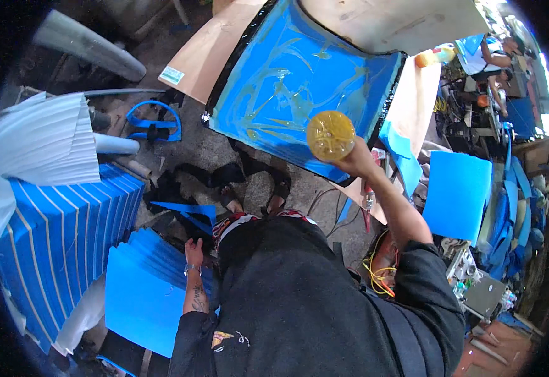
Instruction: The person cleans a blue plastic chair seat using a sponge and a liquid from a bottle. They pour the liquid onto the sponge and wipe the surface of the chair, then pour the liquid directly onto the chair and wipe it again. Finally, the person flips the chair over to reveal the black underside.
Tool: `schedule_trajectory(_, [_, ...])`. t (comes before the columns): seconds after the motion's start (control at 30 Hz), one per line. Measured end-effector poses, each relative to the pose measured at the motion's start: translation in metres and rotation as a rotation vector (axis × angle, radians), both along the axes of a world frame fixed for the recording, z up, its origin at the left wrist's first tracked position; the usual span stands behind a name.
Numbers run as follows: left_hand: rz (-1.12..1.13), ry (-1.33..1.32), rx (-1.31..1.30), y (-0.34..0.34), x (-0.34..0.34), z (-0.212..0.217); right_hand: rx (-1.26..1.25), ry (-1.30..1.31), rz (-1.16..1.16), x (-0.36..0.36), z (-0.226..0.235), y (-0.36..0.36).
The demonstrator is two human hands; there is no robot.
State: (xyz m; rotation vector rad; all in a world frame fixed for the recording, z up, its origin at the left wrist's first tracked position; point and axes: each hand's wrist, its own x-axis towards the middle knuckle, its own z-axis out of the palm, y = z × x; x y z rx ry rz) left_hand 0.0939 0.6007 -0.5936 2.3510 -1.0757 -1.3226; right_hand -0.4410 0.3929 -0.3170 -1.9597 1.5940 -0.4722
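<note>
My right hand (pixel 359 162) is closed around a plastic bottle (pixel 330 136) of yellow liquid, its base turned toward me. The bottle is over the near right part of a blue foam sheet (pixel 312 75) edged in shiny black. Wet yellowish streaks run across the sheet's face; the bottle's mouth is hidden beneath it. My left hand (pixel 194 252) hangs low at my side with a watch on its wrist, fingers loosely apart and holding nothing. Beside it lies a stack of blue foam sheets (pixel 142 295).
Tan boards (pixel 208 53) stick out beneath the coated sheet, and a pale curved panel (pixel 400 22) stands behind it. Blue foam blocks (pixel 67 232) with light stripes fill the left. Another bottle (pixel 435 56) is at the far right. Other people (pixel 494 63) are beyond.
</note>
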Motion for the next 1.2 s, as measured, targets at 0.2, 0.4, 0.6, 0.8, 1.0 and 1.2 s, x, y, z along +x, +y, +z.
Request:
schedule_trajectory(0.2, [-0.033,0.079,-0.141,-0.083,0.0,0.017,0.141,0.014,-0.035,0.031,-0.006,-0.017])
schedule_trajectory(0.4, [-0.053,0.051,-0.132,-0.102,0.022,0.002,0.153,0.251,-0.021,0.026,0.041,-0.006])
schedule_trajectory(0.6, [-0.065,0.12,-0.172,-0.095,0.041,-0.028,0.048,0.291,-0.257,0.013,0.018,-0.015])
schedule_trajectory(0.8, [-0.103,0.187,-0.141,-0.088,0.02,-0.052,0.054,-0.063,-0.569,-0.007,0.036,0.008])
schedule_trajectory(1.0, [-0.082,0.086,-0.01,-0.11,0.019,-0.028,-0.378,-1.647,-0.916,-0.139,0.078,-0.019])
schedule_trajectory(1.2, [-0.031,0.144,-0.212,-0.113,-0.009,0.006,-0.45,-2.487,-0.936,-0.284,0.016,-0.069])
